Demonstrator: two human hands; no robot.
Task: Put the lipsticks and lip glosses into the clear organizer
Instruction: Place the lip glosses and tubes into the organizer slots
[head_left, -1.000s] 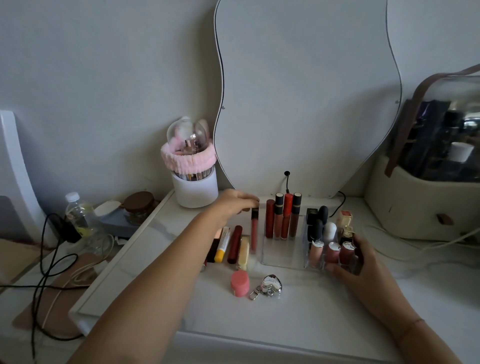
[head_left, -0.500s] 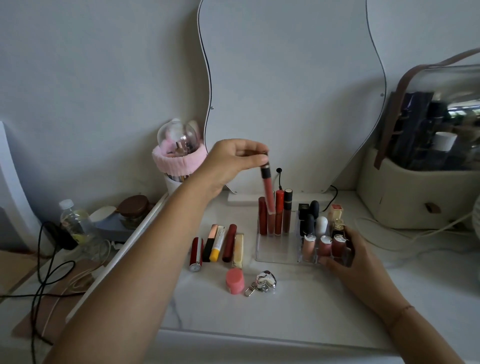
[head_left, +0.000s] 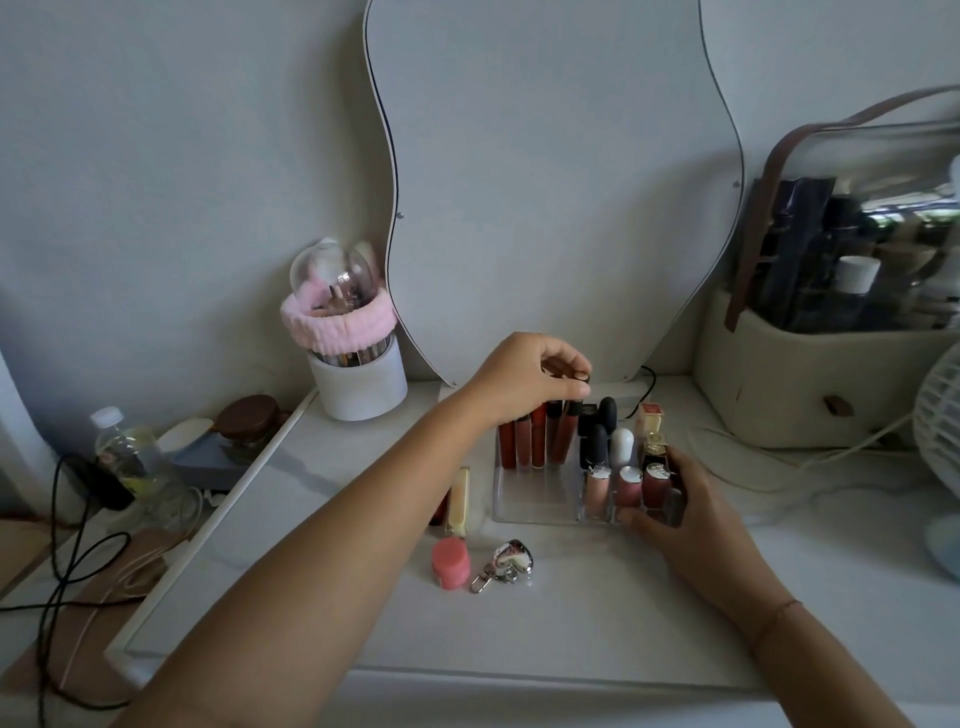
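Pinches the dark cap of a lip gloss between the curled fingertips of the left hand, holding the tube nearly upright in the back row of the clear organizer beside other glosses, probably to seat it before release. Grips the organizer's front right corner with the right hand, seemingly to brace it against sliding. Leaves a pale lipstick lying just left of the organizer.

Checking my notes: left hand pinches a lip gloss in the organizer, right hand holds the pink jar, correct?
No: head view shows the right hand gripping the clear organizer, not the pink jar. The left hand pinches a lip gloss.
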